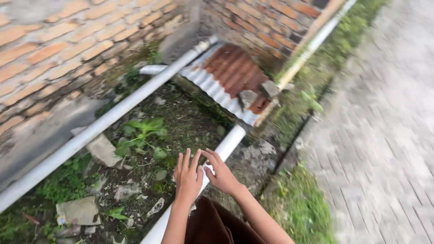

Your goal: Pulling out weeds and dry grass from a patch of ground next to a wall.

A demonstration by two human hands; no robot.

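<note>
Blur and cut-offs
The paved path [384,135] is smeared by motion; the white pipe [226,147] runs under the hands and off the bottom edge.

Open air is seen above the near white pipe [226,147], where both hands are held; nothing is set between the left hand [187,177] and right hand [222,175]. Passage to the left is bounded by a long white pipe [104,122] and the brick wall [54,49] behind it. Ground between the pipes is cluttered with weeds [142,133] and broken concrete pieces [101,149]. Far ahead, the way is blocked by a rusty corrugated sheet [230,74] weighted with stones [257,94]. To the right, open paving [384,135] is offered.
</note>
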